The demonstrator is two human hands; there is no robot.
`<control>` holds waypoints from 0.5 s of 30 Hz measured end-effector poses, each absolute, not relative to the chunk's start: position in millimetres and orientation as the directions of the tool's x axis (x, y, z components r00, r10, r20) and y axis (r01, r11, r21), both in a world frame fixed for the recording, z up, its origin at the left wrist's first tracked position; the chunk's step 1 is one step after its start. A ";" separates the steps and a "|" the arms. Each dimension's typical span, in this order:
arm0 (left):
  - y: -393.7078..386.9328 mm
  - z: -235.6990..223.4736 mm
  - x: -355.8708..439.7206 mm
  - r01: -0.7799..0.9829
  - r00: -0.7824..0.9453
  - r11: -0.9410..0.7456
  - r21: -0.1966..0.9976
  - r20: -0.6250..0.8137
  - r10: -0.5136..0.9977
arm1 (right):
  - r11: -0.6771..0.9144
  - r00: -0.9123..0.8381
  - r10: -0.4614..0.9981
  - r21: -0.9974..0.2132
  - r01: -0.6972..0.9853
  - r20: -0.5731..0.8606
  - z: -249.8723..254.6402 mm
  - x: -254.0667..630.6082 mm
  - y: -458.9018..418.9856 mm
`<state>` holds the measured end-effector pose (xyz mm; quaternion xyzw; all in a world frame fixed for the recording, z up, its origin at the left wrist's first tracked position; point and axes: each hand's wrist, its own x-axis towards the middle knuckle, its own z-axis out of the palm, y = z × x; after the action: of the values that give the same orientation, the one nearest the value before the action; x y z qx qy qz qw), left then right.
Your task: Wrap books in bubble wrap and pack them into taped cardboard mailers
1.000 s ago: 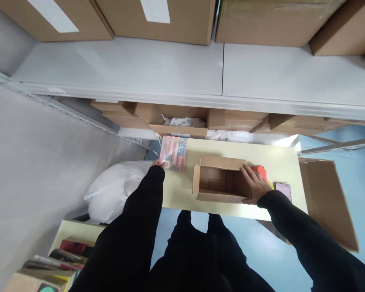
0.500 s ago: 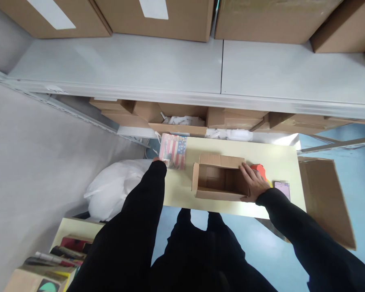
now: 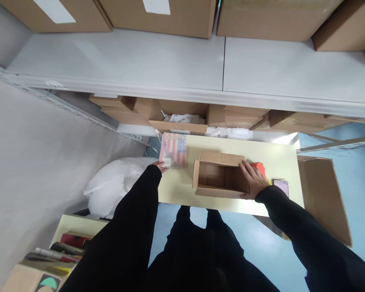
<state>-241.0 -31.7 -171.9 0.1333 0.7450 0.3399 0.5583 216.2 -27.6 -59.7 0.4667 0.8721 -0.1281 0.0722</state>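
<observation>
An open cardboard box [image 3: 211, 193] stands on the pale yellow table, its flaps folded outward and its inside bare. My right hand [image 3: 254, 181] grips the box's right end, fingers over the far corner and thumb at the near one. To the left lies a book [image 3: 174, 151] with a stars-and-stripes cover. At its near left corner, my left hand [image 3: 160, 165] pinches the edge; the sleeve hides part of that hand. Just beyond my right hand sit a red-orange item [image 3: 258, 167] and a bit of yellow, partly covered.
A phone [image 3: 281, 186] lies at the right of the table [image 3: 182, 188]. Behind stands a grey shelf [image 3: 140, 61] with several cardboard boxes. A large opened carton [image 3: 322, 194] is on the right; a white bag [image 3: 112, 186] and a stand of books [image 3: 74, 239] are on the left.
My left hand has shifted slightly down and left at the book's corner, showing more of its fingers. My right hand keeps its hold on the box.
</observation>
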 end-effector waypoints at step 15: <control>-38.6 -160.3 -246.8 -0.428 -0.270 0.626 0.652 -0.753 0.601 | 0.547 -0.558 0.788 -0.120 0.828 -0.260 -76.5 222.3 -24.5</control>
<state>-246.8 -38.6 -160.3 0.0643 0.6721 0.4279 0.6009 222.3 -24.5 -76.5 0.4617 0.8751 -0.1150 0.0882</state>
